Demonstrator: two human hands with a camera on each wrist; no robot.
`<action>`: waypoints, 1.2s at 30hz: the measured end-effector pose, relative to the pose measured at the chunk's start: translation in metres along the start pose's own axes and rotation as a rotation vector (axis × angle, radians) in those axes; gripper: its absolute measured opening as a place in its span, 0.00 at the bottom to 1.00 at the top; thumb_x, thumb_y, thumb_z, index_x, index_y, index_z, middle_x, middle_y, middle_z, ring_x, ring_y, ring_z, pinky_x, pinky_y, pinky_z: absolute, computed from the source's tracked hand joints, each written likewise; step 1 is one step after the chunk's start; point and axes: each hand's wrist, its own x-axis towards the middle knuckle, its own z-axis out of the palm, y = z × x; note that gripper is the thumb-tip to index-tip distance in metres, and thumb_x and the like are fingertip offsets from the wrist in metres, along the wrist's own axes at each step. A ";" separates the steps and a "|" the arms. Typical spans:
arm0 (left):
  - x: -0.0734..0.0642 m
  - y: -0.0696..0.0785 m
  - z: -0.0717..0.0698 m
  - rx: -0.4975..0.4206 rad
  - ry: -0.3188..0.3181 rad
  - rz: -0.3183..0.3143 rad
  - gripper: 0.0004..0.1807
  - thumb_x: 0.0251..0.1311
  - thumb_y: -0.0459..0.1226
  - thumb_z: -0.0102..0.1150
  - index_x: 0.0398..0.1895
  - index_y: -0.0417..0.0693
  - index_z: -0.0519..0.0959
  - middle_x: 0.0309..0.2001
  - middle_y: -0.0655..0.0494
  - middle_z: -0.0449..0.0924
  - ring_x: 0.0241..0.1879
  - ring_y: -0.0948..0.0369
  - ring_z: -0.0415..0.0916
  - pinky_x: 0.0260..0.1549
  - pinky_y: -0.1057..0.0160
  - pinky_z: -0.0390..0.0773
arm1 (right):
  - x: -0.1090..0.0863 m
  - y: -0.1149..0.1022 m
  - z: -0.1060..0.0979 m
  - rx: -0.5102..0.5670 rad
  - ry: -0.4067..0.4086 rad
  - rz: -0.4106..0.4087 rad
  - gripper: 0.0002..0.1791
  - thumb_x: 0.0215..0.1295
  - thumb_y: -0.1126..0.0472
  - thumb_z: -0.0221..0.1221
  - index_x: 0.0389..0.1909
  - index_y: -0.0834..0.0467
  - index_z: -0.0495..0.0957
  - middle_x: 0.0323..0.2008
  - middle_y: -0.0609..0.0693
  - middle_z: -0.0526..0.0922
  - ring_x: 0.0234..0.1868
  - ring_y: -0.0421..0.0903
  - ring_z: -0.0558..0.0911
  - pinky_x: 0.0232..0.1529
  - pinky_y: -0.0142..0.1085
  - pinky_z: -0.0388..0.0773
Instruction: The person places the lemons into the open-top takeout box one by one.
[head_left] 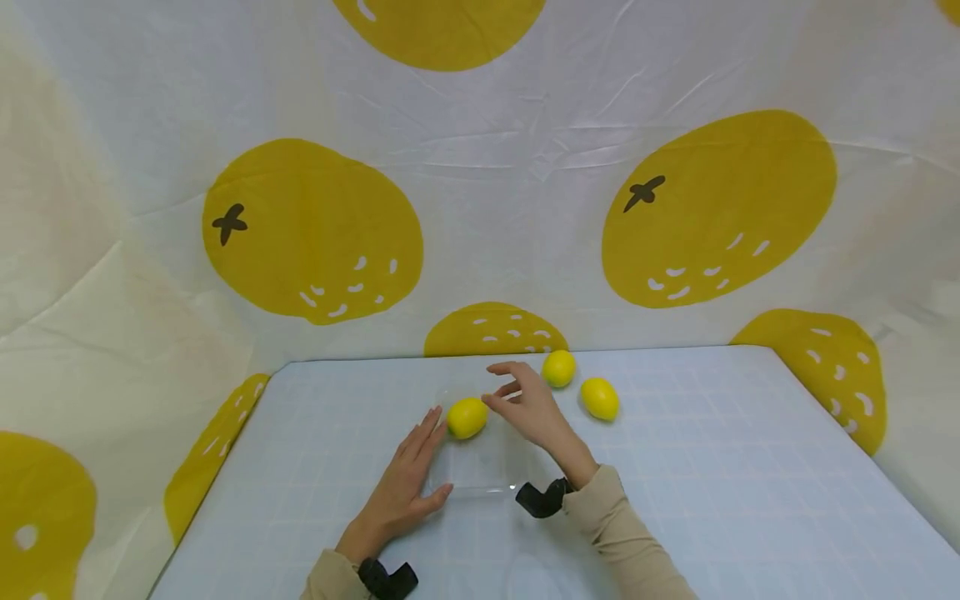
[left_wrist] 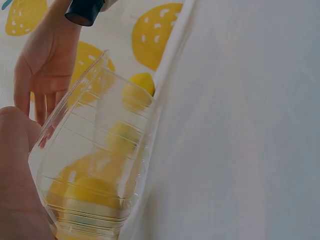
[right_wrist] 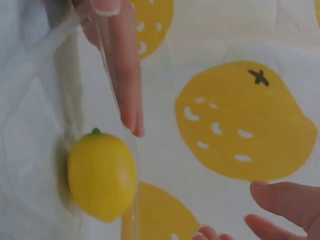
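Note:
A clear plastic container [head_left: 480, 479] stands on the table with a yellow lemon [head_left: 467, 418] inside, at its far left part. My left hand [head_left: 408, 479] rests along the container's left side, fingers straight and thumb near the front corner. Above the container's far right part is my right hand [head_left: 531, 407], its fingers loosely bent and holding nothing. In the right wrist view the lemon [right_wrist: 102, 176] shows a green stem tip, and the right fingertips are apart from it. Two more lemons lie to the right of the container, one farther back [head_left: 558, 368] and one nearer [head_left: 599, 398].
The table [head_left: 712, 467] has a pale blue checked cover. Behind and beside it hangs a white cloth [head_left: 510, 217] printed with large yellow fruits. Black wrist cameras [head_left: 542, 498] sit on both forearms, the right one close to the container's front right corner.

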 end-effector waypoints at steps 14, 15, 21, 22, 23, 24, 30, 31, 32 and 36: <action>0.000 -0.002 0.002 0.013 -0.007 0.011 0.45 0.57 0.50 0.57 0.74 0.35 0.58 0.77 0.40 0.51 0.75 0.46 0.51 0.67 0.40 0.57 | -0.006 0.038 -0.080 0.169 0.160 -0.216 0.18 0.64 0.70 0.63 0.56 0.65 0.77 0.54 0.62 0.79 0.53 0.54 0.80 0.61 0.40 0.75; 0.000 -0.002 0.003 0.013 -0.006 0.013 0.45 0.57 0.50 0.57 0.74 0.35 0.58 0.76 0.40 0.51 0.75 0.46 0.51 0.67 0.40 0.58 | -0.007 0.043 -0.085 0.165 0.166 -0.210 0.19 0.65 0.70 0.63 0.56 0.66 0.77 0.55 0.63 0.78 0.54 0.54 0.79 0.62 0.38 0.74; -0.001 -0.003 0.003 0.019 0.007 0.023 0.46 0.57 0.52 0.55 0.74 0.35 0.58 0.76 0.40 0.52 0.74 0.46 0.52 0.65 0.38 0.59 | -0.018 0.079 -0.112 0.121 0.170 -0.100 0.22 0.67 0.64 0.62 0.61 0.64 0.75 0.59 0.62 0.77 0.60 0.54 0.75 0.68 0.37 0.66; -0.001 -0.003 0.003 0.019 0.008 0.023 0.46 0.57 0.51 0.56 0.74 0.35 0.58 0.76 0.40 0.52 0.74 0.45 0.52 0.65 0.38 0.59 | -0.019 0.085 -0.115 0.122 0.165 -0.077 0.23 0.67 0.63 0.62 0.62 0.63 0.75 0.60 0.60 0.76 0.62 0.53 0.74 0.70 0.39 0.64; -0.001 -0.003 0.003 0.019 0.009 0.022 0.46 0.57 0.51 0.56 0.74 0.35 0.59 0.76 0.40 0.52 0.74 0.46 0.52 0.65 0.37 0.60 | -0.021 0.090 -0.118 0.125 0.159 -0.054 0.24 0.67 0.62 0.63 0.63 0.62 0.74 0.61 0.60 0.76 0.63 0.53 0.73 0.71 0.43 0.61; -0.001 -0.003 0.003 0.021 0.010 0.020 0.46 0.57 0.51 0.56 0.74 0.35 0.59 0.76 0.40 0.52 0.74 0.46 0.52 0.65 0.38 0.60 | -0.022 0.096 -0.120 0.129 0.151 -0.034 0.25 0.67 0.62 0.63 0.63 0.61 0.73 0.63 0.60 0.75 0.65 0.54 0.72 0.72 0.47 0.58; -0.001 -0.002 0.002 0.022 -0.002 0.008 0.46 0.56 0.51 0.56 0.75 0.36 0.58 0.77 0.41 0.52 0.75 0.46 0.51 0.66 0.39 0.59 | -0.028 0.125 -0.128 0.133 0.053 0.041 0.33 0.64 0.62 0.65 0.70 0.57 0.68 0.71 0.57 0.67 0.75 0.56 0.57 0.74 0.58 0.46; -0.001 -0.002 0.002 0.021 -0.003 0.008 0.46 0.56 0.51 0.56 0.75 0.36 0.58 0.77 0.41 0.52 0.75 0.46 0.51 0.66 0.39 0.59 | -0.028 0.130 -0.128 0.128 0.034 0.027 0.35 0.63 0.64 0.65 0.71 0.57 0.66 0.71 0.58 0.65 0.75 0.57 0.55 0.74 0.59 0.45; -0.001 -0.002 0.002 0.021 -0.003 0.008 0.46 0.56 0.51 0.56 0.75 0.36 0.58 0.77 0.41 0.52 0.75 0.46 0.51 0.66 0.39 0.59 | -0.028 0.135 -0.128 0.125 0.017 0.012 0.36 0.63 0.67 0.65 0.72 0.58 0.65 0.72 0.58 0.64 0.76 0.57 0.54 0.74 0.59 0.44; -0.001 -0.003 0.003 0.017 -0.001 0.009 0.46 0.56 0.50 0.57 0.75 0.36 0.58 0.77 0.41 0.52 0.75 0.47 0.51 0.66 0.39 0.58 | -0.030 0.148 -0.126 0.147 -0.033 -0.080 0.40 0.56 0.78 0.60 0.72 0.65 0.62 0.72 0.65 0.62 0.76 0.58 0.52 0.76 0.48 0.42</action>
